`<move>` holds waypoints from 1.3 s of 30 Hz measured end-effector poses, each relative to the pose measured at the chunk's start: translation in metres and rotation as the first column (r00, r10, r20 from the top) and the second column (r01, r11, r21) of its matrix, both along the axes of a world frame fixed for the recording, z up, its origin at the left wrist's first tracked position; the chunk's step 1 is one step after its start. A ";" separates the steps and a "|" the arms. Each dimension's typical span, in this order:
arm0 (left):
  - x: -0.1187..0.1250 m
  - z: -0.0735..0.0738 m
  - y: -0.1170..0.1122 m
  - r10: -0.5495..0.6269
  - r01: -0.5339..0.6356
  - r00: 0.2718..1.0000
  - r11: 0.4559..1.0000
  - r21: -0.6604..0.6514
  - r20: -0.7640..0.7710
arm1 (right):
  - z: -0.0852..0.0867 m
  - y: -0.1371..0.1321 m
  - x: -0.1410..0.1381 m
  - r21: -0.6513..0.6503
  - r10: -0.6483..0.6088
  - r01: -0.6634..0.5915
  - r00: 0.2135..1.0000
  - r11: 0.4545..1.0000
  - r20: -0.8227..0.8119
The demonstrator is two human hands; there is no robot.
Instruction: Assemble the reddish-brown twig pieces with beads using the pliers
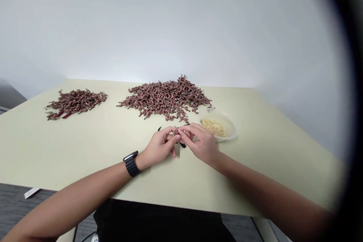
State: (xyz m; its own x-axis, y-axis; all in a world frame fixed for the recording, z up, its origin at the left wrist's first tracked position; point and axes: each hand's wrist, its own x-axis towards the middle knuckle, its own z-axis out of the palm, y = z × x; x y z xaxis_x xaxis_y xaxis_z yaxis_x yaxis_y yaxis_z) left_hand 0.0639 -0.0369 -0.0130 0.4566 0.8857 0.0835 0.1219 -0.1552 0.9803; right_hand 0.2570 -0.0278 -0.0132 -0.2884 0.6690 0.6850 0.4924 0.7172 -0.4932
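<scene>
My left hand (160, 145) and my right hand (200, 143) meet above the table, with their fingertips pinching a thin dark-tipped strand (180, 138). Its black ends stick out on both sides, and my fingers hide most of it. Behind my hands lies a large heap of reddish-brown twisted strands (166, 100), and a smaller heap (75, 103) sits further left. Nearest my right hand is a clear shallow bowl (231, 128) holding golden grains (214, 127). A black strap watch (132, 163) circles my left wrist.
The pale yellow-green table (85, 147) ends at a straight far edge against a white wall (159, 26). Dark clothing (159, 219) shows below the near edge, with a grey floor (17, 208) and a white strip (32, 193) at the lower left.
</scene>
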 end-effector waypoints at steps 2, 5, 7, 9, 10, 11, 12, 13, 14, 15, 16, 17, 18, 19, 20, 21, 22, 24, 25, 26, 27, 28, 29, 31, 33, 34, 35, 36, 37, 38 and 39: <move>0.000 0.000 0.000 -0.007 0.008 1.000 1.000 -0.015 0.022 | -0.001 0.001 0.001 0.017 -0.006 0.005 1.000 1.000 0.025; 0.000 -0.002 0.001 -0.018 0.019 0.999 0.999 -0.029 0.044 | -0.002 0.002 0.002 0.028 0.005 -0.006 0.999 1.000 0.045; 0.000 -0.004 0.001 -0.018 0.020 0.999 0.999 -0.037 0.050 | -0.003 0.003 0.002 0.034 0.013 -0.015 0.999 0.999 0.052; 0.000 -0.006 0.002 -0.017 0.020 0.998 0.999 -0.044 0.059 | -0.004 0.004 0.003 0.037 0.016 -0.019 0.998 0.999 0.060; 0.000 -0.007 0.003 -0.018 0.020 0.998 0.999 -0.045 0.063 | -0.004 0.004 0.003 0.037 0.016 -0.018 0.998 0.999 0.064; 0.000 -0.007 0.003 -0.017 0.020 0.998 0.999 -0.044 0.066 | -0.005 0.004 0.003 0.035 0.015 -0.018 0.998 0.999 0.068; 0.000 -0.008 0.003 -0.017 0.020 0.998 0.999 -0.042 0.066 | -0.005 0.004 0.004 0.033 0.015 -0.017 0.997 0.999 0.072; 0.000 -0.008 0.004 -0.017 0.020 0.998 0.999 -0.038 0.065 | -0.005 0.004 0.004 0.030 0.015 -0.017 0.997 0.999 0.078; -0.001 -0.008 0.004 -0.017 0.019 0.998 0.999 -0.037 0.064 | -0.005 0.004 0.004 0.028 0.015 -0.017 0.997 0.999 0.081; -0.001 -0.008 0.004 -0.017 0.019 0.998 0.999 -0.037 0.063 | -0.005 0.004 0.004 0.024 0.015 -0.017 0.996 1.000 0.085; -0.001 -0.008 0.004 -0.018 0.021 0.998 0.999 -0.040 0.066 | -0.005 0.004 0.004 0.020 0.015 -0.017 0.996 1.000 0.086; 0.000 -0.008 0.004 -0.019 0.023 0.997 0.999 -0.044 0.070 | -0.005 0.004 0.004 0.018 0.015 -0.017 0.996 1.000 0.085; 0.000 -0.007 0.004 -0.021 0.025 0.997 0.998 -0.049 0.075 | -0.005 0.004 0.005 0.015 0.016 -0.017 0.996 1.000 0.083; 0.000 -0.007 0.004 -0.023 0.027 0.997 0.998 -0.053 0.080 | -0.005 0.004 0.005 0.012 0.016 -0.017 0.997 1.000 0.081; 0.000 -0.007 0.003 -0.027 0.031 0.996 0.998 -0.056 0.085 | -0.005 0.004 0.005 0.009 0.018 -0.018 0.997 1.000 0.080; 0.000 -0.007 0.003 -0.030 0.036 0.995 0.998 -0.058 0.090 | -0.005 0.004 0.005 0.006 0.020 -0.021 0.996 1.000 0.081; 0.000 -0.007 0.003 -0.034 0.039 0.995 0.997 -0.059 0.094 | -0.004 0.004 0.005 0.003 0.024 -0.025 0.996 1.000 0.084; 0.000 -0.007 0.003 -0.039 0.045 0.994 0.997 -0.061 0.099 | -0.004 0.005 0.006 -0.002 0.036 -0.036 0.995 0.999 0.090; 0.000 -0.007 0.003 -0.040 0.047 0.994 0.997 -0.063 0.101 | -0.004 0.005 0.006 -0.002 0.040 -0.040 0.995 0.999 0.091; 0.000 -0.008 0.004 -0.042 0.049 0.994 0.997 -0.066 0.104 | -0.004 0.005 0.006 -0.002 0.044 -0.044 0.995 0.999 0.091; 0.000 -0.008 0.004 -0.042 0.050 0.993 0.996 -0.068 0.108 | -0.003 0.006 0.007 -0.002 0.046 -0.046 0.995 0.999 0.089; 0.000 -0.008 0.004 -0.043 0.051 0.993 0.996 -0.070 0.111 | -0.003 0.006 0.007 -0.002 0.049 -0.049 0.995 0.999 0.088; 0.000 -0.008 0.004 -0.044 0.052 0.993 0.996 -0.072 0.113 | -0.003 0.007 0.008 -0.003 0.054 -0.054 0.995 0.999 0.089; 0.000 -0.008 0.004 -0.043 0.051 0.993 0.996 -0.069 0.107 | -0.003 0.008 0.008 0.013 0.065 -0.067 0.993 0.998 0.101; 0.000 -0.008 0.003 -0.037 0.040 0.996 0.998 -0.041 0.076 | -0.003 0.008 0.009 0.050 0.073 -0.080 0.989 0.996 0.128; 0.000 -0.007 0.003 -0.031 0.032 0.998 0.999 -0.020 0.055 | -0.003 0.008 0.009 0.067 0.073 -0.083 0.987 0.994 0.143; -0.001 -0.007 0.003 -0.024 0.024 0.999 1.000 0.002 0.032 | -0.004 0.008 0.009 0.079 0.069 -0.082 0.985 0.993 0.157; -0.001 -0.006 0.002 -0.015 0.015 1.000 1.000 0.021 0.010 | -0.004 0.008 0.009 0.085 0.064 -0.079 0.983 0.993 0.170; -0.001 -0.006 0.001 -0.006 0.007 1.000 0.999 0.036 -0.010 | -0.005 0.007 0.009 0.089 0.057 -0.074 0.982 0.993 0.180; -0.001 -0.005 0.001 0.001 0.001 1.000 0.999 0.047 -0.027 | -0.006 0.007 0.009 0.098 0.047 -0.067 0.981 0.993 0.190; -0.001 -0.005 0.000 0.009 -0.006 0.999 0.998 0.058 -0.042 | -0.006 0.007 0.009 0.114 0.036 -0.060 0.978 0.992 0.204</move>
